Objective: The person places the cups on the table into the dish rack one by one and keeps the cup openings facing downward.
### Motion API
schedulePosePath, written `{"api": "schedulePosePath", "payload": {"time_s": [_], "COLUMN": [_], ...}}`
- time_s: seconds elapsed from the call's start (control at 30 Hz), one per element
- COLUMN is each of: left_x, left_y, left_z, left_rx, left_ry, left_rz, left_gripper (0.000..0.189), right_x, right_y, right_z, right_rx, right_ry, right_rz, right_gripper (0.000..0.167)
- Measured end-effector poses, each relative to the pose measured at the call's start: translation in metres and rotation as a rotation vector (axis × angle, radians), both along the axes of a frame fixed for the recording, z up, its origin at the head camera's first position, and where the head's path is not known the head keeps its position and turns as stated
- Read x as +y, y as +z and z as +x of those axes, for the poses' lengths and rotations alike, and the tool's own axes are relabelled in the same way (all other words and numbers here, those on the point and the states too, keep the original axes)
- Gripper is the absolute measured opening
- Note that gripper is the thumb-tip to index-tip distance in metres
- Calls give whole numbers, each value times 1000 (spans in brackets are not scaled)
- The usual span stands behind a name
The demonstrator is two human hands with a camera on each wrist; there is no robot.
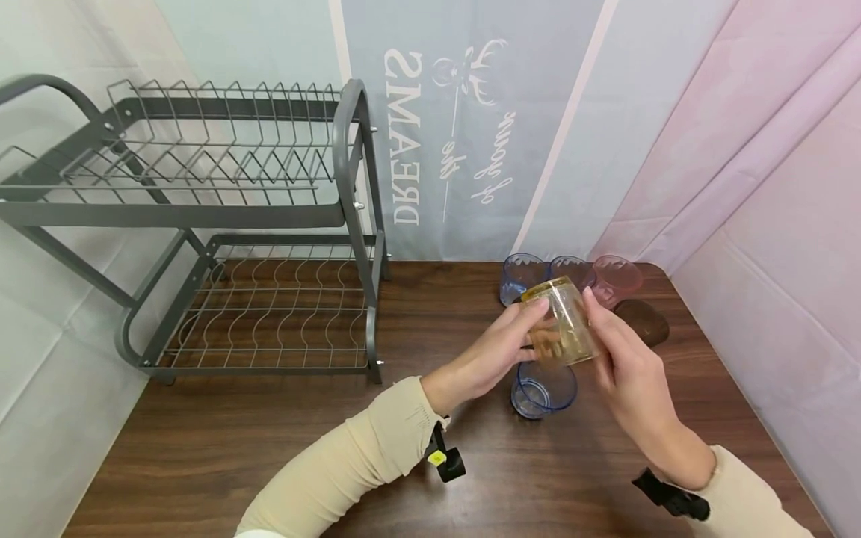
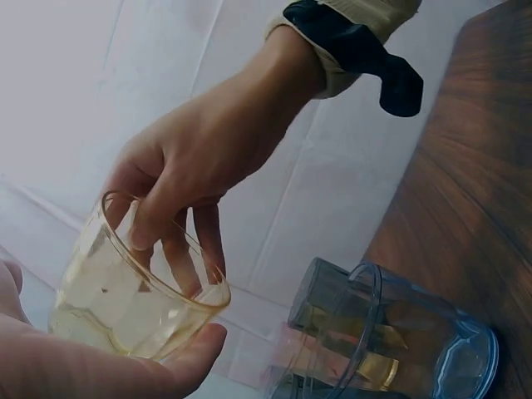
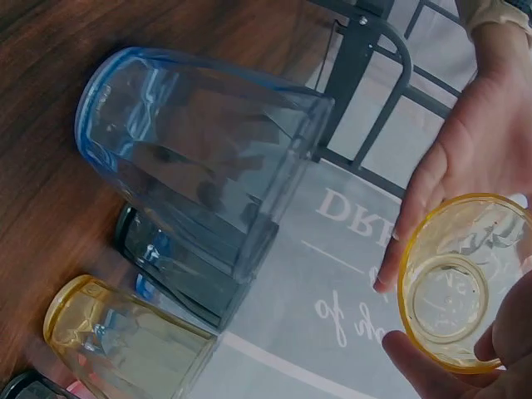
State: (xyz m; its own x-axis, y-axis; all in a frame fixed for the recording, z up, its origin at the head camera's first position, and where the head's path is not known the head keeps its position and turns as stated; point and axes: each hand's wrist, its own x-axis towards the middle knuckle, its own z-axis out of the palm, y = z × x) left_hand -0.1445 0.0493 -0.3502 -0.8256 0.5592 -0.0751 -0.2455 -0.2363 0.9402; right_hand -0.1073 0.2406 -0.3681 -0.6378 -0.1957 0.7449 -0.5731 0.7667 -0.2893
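The left hand (image 1: pixel 494 355) and right hand (image 1: pixel 631 357), fingers curved, gripped the yellow cup (image 1: pixel 563 325) between them. It seemed light, stiff, slippery, best held round its sides.

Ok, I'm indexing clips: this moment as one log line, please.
left grip: holds transparent yellow tumbler | right grip: holds same tumbler | nearest transparent blue tumbler: upright on brown wood-grain table

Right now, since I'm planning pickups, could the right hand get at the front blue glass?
Probably not yet: the right hand and left hand both hold the yellow glass. If the right hand lets go, the front blue glass, close below, looks reachable.
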Motion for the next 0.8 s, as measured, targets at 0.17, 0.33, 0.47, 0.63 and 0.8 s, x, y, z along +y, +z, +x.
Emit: {"api": "schedulePosePath", "payload": {"time_s": [0.17,0.33,0.47,0.63,0.8], "left_x": [3,6,7,6,4], "left_y": [3,5,4,2,-1], "left_z": [1,1,0,-1,-4], "left_rx": [2,10,5,-2,8], "left_ry": [7,20,51,83,120], "left_rz": [15,18,1,8,-9], "left_gripper": [47,43,41,37,37], "right_x": [-2,-3,-3,-3,-3], "right_y": [-4,-5,-6,-7,-7], "right_z": [2,4,6,7,9], "right_rx": [20,21,-8,-20,-53], "right_ry": [6,45,98,173,220], "right_rz": [15,42,43,23,-38], "right_gripper": [39,47,66,72,75]}}
